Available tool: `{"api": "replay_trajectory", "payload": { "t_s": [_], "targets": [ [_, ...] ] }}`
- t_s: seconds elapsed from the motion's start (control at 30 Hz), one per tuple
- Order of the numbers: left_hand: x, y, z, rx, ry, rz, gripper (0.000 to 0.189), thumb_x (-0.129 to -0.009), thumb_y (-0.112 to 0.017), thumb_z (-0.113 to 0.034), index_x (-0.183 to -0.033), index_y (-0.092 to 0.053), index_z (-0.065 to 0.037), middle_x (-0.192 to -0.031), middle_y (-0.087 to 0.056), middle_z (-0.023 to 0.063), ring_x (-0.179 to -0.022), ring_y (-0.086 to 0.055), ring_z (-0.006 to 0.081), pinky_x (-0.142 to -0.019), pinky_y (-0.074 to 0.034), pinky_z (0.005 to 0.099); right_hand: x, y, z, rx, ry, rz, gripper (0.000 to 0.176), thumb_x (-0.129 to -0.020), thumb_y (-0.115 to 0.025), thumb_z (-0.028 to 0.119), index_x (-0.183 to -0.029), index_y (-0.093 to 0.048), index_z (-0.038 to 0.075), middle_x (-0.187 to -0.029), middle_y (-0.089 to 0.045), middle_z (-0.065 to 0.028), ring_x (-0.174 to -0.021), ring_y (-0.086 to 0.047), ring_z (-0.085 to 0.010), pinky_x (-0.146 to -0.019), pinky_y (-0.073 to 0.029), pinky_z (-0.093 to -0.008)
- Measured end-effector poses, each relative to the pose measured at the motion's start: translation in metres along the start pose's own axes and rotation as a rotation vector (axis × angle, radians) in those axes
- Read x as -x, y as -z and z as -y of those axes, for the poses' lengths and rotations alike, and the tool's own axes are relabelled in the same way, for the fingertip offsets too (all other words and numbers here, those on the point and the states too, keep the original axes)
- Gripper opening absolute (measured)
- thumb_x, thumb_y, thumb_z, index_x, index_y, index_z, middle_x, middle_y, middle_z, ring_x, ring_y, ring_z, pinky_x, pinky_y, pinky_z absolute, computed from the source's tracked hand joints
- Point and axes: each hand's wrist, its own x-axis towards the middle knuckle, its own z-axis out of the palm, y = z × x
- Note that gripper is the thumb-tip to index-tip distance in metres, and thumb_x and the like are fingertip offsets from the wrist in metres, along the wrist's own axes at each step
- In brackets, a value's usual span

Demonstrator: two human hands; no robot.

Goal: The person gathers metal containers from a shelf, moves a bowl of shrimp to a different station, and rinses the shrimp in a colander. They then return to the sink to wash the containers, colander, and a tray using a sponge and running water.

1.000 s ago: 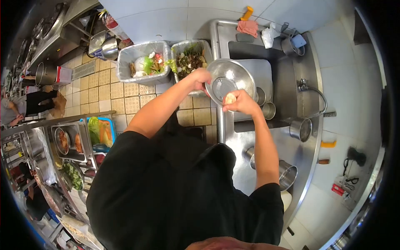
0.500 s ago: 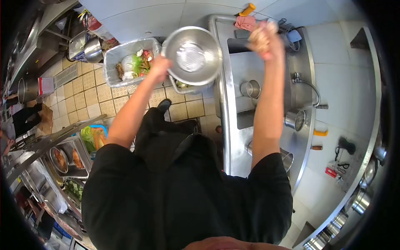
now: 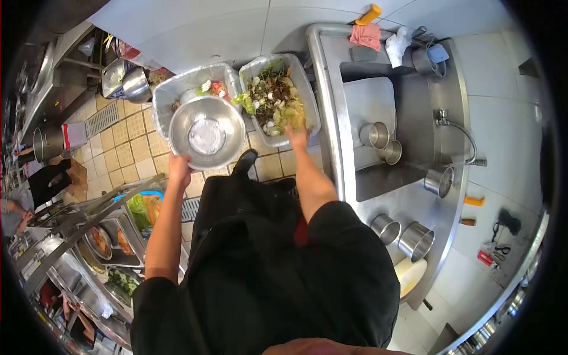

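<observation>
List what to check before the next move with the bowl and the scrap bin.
1. Left hand grips the bowl by its rim: ok.
2. Bowl empty: ok, only bare metal shows inside.
3. Right hand free: cannot tell; its fingers are at the bin's near edge, by the scraps.
4. Bowl clear of the bin: ok, it is held apart, to the left of it.
5. Sink free for the bowl: not ok, two cups stand in it.
</observation>
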Motion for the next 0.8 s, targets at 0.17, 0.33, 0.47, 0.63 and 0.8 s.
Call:
{"api": "replay_trajectory", "payload": {
  "t_s": [0.17,0.33,0.47,0.63,0.8],
  "targets": [
    [-0.012,-0.001,0.032,-0.086,0.102,0.079,0.064,-0.071,-0.045,0.009,-0.134,-0.043,-0.002,-0.115,-0.059,0.019,-0.09,-0.066,0.0379,-0.072,-0.06,0.0562,0.043,0.02,0.025,-0.208,-0.056,0.367,0.047,-0.081,-0.077,0.026,-0.12,-0.066,0.002,-0.12,-0.066,-0.0171,-0.106,-0.065,-0.0296,-0.093,-0.049,-0.0378],
    [-0.031,-0.038,0.032,-0.2,-0.219,0.134,0.056,-0.071,-0.046,0.009,-0.125,-0.051,-0.003,-0.103,-0.063,0.014,-0.093,-0.066,0.0299,-0.068,-0.061,0.0477,0.081,0.024,0.059,-0.639,-0.213,0.307,0.04,-0.085,-0.074,0.026,-0.119,-0.066,0.006,-0.11,-0.069,-0.0114,-0.087,-0.066,-0.02,-0.081,-0.051,-0.035],
    [0.005,-0.086,-0.052,-0.613,-0.464,0.119,0.059,-0.071,-0.048,0.01,-0.129,-0.05,0.002,-0.115,-0.063,0.0148,-0.1,-0.062,0.0241,-0.092,-0.048,0.0323,0.112,0.11,0.107,-0.626,0.039,0.252,0.042,-0.085,-0.073,0.022,-0.123,-0.063,0.005,-0.107,-0.069,-0.0139,-0.081,-0.066,-0.0202,-0.076,-0.053,-0.0339],
    [0.046,-0.193,-0.104,-0.648,-1.057,0.243,0.077,-0.07,-0.043,0.017,-0.145,-0.037,0.001,-0.142,-0.045,0.0203,-0.131,-0.045,0.033,-0.108,-0.036,0.0392,0.136,0.237,0.098,-0.716,0.074,0.029,0.037,-0.085,-0.072,0.02,-0.116,-0.065,0.002,-0.104,-0.068,-0.0134,-0.081,-0.066,-0.0212,-0.075,-0.053,-0.0328],
    [0.106,-0.312,-0.108,-0.892,-1.583,0.372,0.08,-0.071,-0.043,0.017,-0.148,-0.035,-0.006,-0.143,-0.04,0.023,-0.131,-0.042,0.0408,-0.105,-0.04,0.0423,0.202,0.348,0.042,-0.63,0.023,-0.323,0.029,-0.087,-0.069,0.013,-0.112,-0.065,-0.001,-0.103,-0.068,-0.0135,-0.087,-0.068,-0.0213,-0.076,-0.055,-0.0307]
  ]
}}
